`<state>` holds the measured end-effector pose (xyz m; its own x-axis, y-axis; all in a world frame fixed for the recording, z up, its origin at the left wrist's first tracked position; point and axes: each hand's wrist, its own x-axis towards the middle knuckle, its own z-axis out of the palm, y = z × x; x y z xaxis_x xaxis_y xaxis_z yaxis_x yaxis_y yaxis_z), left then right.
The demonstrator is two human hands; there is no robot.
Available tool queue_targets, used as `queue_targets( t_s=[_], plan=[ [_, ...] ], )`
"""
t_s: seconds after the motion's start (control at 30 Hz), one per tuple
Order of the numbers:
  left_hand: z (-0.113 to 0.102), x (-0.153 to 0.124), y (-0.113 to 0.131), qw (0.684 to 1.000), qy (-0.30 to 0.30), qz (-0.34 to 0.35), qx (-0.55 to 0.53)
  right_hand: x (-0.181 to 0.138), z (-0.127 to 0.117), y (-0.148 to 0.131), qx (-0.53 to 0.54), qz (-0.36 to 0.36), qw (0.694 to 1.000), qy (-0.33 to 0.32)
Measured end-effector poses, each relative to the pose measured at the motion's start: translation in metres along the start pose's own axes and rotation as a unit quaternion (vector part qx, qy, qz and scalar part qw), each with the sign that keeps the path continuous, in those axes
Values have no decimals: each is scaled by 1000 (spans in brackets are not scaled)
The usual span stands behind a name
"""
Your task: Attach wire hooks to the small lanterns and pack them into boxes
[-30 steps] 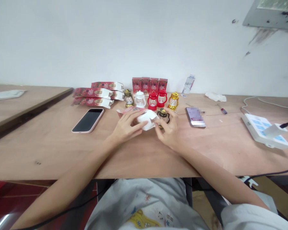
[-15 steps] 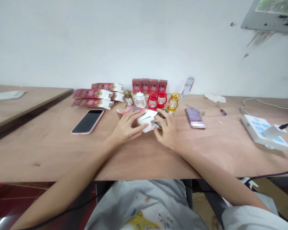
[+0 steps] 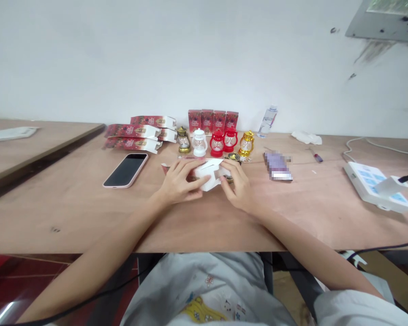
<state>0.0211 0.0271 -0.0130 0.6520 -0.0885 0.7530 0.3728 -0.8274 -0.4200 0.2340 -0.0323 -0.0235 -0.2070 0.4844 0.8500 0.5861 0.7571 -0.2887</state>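
Observation:
My left hand [image 3: 181, 183] is wrapped around a small red-printed cardboard box [image 3: 207, 174] whose white end faces me, its flaps partly unfolded. My right hand [image 3: 237, 185] is at the same end, thumb and fingertips closed on the white flaps. Behind and under the right fingers shows a bronze-coloured toy lantern [image 3: 234, 156], mostly hidden by the hand. Just beyond stand another bronze lantern [image 3: 183, 141], a white lantern [image 3: 199, 144], two red lanterns [image 3: 216, 145] and a gold lantern [image 3: 246, 145].
Red boxes [image 3: 213, 122] stand upright by the wall, and several open-ended boxes [image 3: 132, 131] lie left. A phone [image 3: 125, 170] lies left, another phone [image 3: 278, 166] right. Farther right are a bottle [image 3: 268, 121], a tissue [image 3: 306, 137] and a power strip [image 3: 377, 185].
The box has come slightly down and its white end is turned more toward me. Both hands stay on it; the right fingers have closed in on the flaps. The view has shifted slightly.

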Motion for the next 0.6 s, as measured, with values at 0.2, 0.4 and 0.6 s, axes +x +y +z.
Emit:
queue_targets(
  t_s=[0.2, 0.4, 0.6],
  plan=[
    [0, -1, 0, 1000, -17, 2, -16, 2, -1, -3, 16, 24, 999, 13],
    [0, -1, 2, 1000, -8, -10, -26, 2, -1, -4, 36, 32, 999, -6],
    [3, 3, 11, 996, 37, -70, -28, -1, 2, -7, 96, 65, 993, -31]
  ],
)
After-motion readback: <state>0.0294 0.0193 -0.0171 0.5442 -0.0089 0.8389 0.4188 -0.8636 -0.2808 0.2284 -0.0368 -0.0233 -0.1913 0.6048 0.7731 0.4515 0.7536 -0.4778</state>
